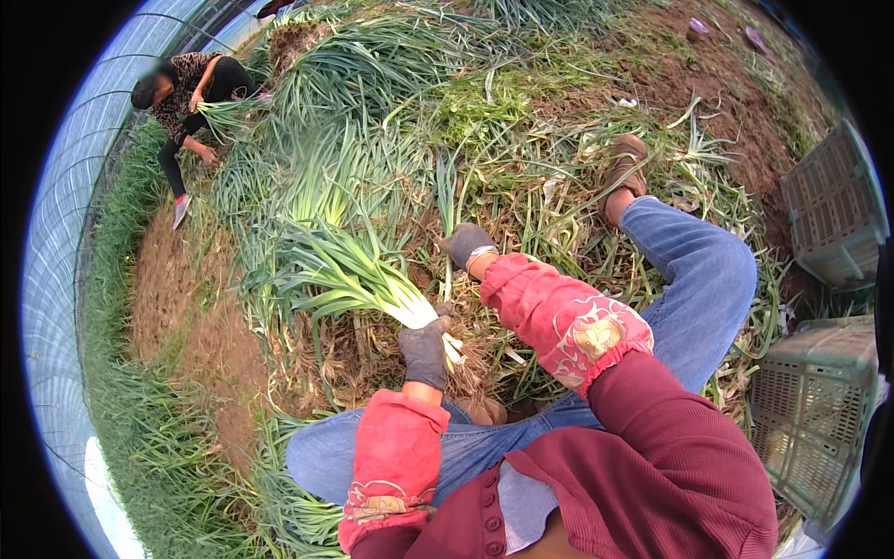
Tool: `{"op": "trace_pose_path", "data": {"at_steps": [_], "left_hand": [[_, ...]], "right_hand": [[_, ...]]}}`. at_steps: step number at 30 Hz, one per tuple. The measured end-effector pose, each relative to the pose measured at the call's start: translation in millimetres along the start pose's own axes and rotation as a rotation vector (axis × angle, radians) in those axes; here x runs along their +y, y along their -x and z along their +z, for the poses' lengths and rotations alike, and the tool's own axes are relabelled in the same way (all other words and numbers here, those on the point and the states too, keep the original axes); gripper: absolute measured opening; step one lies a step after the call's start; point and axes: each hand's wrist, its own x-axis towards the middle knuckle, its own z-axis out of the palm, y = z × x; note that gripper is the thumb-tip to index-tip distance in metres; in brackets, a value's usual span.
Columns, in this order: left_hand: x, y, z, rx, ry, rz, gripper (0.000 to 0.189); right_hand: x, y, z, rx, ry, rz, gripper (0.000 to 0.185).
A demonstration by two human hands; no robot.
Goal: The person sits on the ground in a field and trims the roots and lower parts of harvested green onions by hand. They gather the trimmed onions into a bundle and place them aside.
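My left hand (424, 353), in a dark work glove, grips a bunch of leeks (380, 283) by the white shanks. Their green leaves fan out to the upper left, and trimmed-looking pale ends and roots stick out under the fist. Farther forward and to the right, my gloved right hand (469, 244) is closed around a single leek (447, 192). Its leaves point away from me and its thin pale shank (448, 279) shows below the hand. The right fingertips are partly hidden. Dry roots and leaf scraps (482, 360) lie beneath both hands.
A heap of leeks (377, 66) spreads ahead and left. At the right stand two slatted plastic crates (814, 391). A person (188, 91) crouches at the upper left, holding leeks. Growing plants (133, 391) line the film tunnel wall (52, 279). My bent legs (688, 272) frame the work spot.
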Motion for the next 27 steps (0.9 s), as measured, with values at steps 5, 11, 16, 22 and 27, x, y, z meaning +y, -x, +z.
{"op": "trace_pose_path", "data": {"at_steps": [5, 11, 16, 22, 27], "left_hand": [[-9, -6, -1, 0.059, -0.079, -0.035, 0.032], [-4, -3, 10, 0.066, 0.007, -0.133, 0.028], [12, -5, 22, 0.071, 0.143, -0.114, 0.026], [17, -7, 19, 0.107, 0.096, -0.074, 0.028], [11, -9, 15, 0.012, 0.108, -0.115, 0.037]], "right_hand": [[30, 28, 18, -0.01, -0.787, 0.165, 0.026], [39, 50, 22, 0.283, -0.549, -0.129, 0.014], [48, 99, 52, 0.33, 0.108, -0.579, 0.016], [96, 106, 17, -0.514, 0.389, 0.098, 0.047], [62, 84, 11, -0.199, -0.83, -0.081, 0.046]]}}
